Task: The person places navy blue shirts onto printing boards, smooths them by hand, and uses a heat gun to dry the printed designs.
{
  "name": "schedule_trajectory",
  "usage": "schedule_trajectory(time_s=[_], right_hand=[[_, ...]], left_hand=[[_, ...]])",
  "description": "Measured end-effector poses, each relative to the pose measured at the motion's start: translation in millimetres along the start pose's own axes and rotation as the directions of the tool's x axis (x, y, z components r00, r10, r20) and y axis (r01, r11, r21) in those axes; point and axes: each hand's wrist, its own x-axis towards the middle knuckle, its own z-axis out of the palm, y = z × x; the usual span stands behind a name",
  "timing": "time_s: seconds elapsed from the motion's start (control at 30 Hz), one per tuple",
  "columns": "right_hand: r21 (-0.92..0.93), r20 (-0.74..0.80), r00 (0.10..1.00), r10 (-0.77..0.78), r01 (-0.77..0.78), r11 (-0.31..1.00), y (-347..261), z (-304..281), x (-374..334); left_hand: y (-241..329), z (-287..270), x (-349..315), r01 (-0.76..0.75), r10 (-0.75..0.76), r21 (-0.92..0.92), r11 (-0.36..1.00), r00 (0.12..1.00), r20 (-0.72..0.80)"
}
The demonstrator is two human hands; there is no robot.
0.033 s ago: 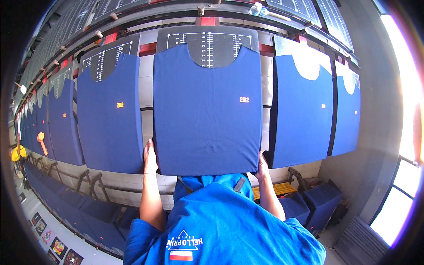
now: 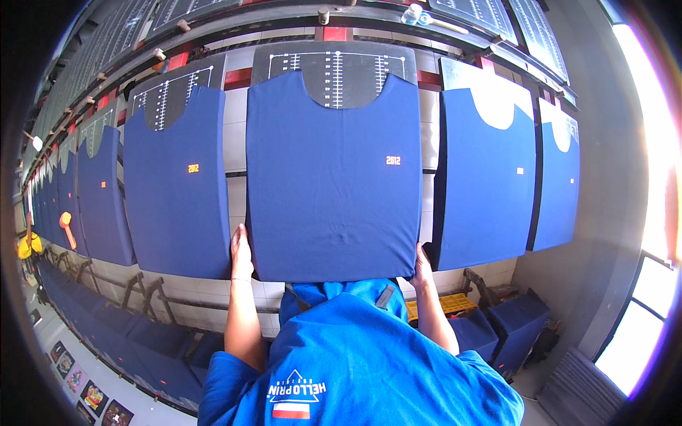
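A navy shirt piece (image 2: 332, 192) with a scooped neckline and a small light print lies stretched over a dark board (image 2: 337, 60) with white measuring marks. Faint creases run down the middle of its cloth. At its lower left side, my left hand (image 2: 241, 254) grips the cloth edge, with some fingers hidden behind it. My right hand (image 2: 423, 268) does the same at the lower right corner, its fingers partly out of sight. The lower edge of the cloth hangs just above my blue shirt.
Similar navy pieces on boards stand to the left (image 2: 174, 199) and right (image 2: 486, 184). An orange handheld tool (image 2: 67, 228) is at far left. A rail (image 2: 298, 20) with a white-handled tool (image 2: 440, 23) runs behind. A yellow crate (image 2: 444, 305) sits low at right.
The creases in the lower part of the navy cloth look fainter. Both hands stay at the same places on its edges.
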Motion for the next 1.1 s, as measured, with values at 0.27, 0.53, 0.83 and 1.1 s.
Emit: schedule_trajectory(time_s=[0.27,0.53,0.83,1.1], right_hand=[[-0.937,0.079,0.670,-0.738,0.302,0.175,-56,77,0],[-0.190,0.844,0.438,0.309,0.784,-0.591,-83,268,56],[0.080,0.850,0.085,0.520,0.955,-0.287,58,252,11],[-0.277,0.961,0.132,-0.245,0.541,-0.794,-112,481,226]], left_hand=[[-2,1,-2,0.002,-0.001,0.048,0.999,1.000,-0.014],[-13,-3,2,-0.007,0.005,0.030,1.000,0.997,0.072],[-57,-29,-28,0.053,-0.022,-0.165,0.985,0.982,0.186],[-14,-16,-75,-0.265,0.264,0.185,0.946,0.964,0.031]])
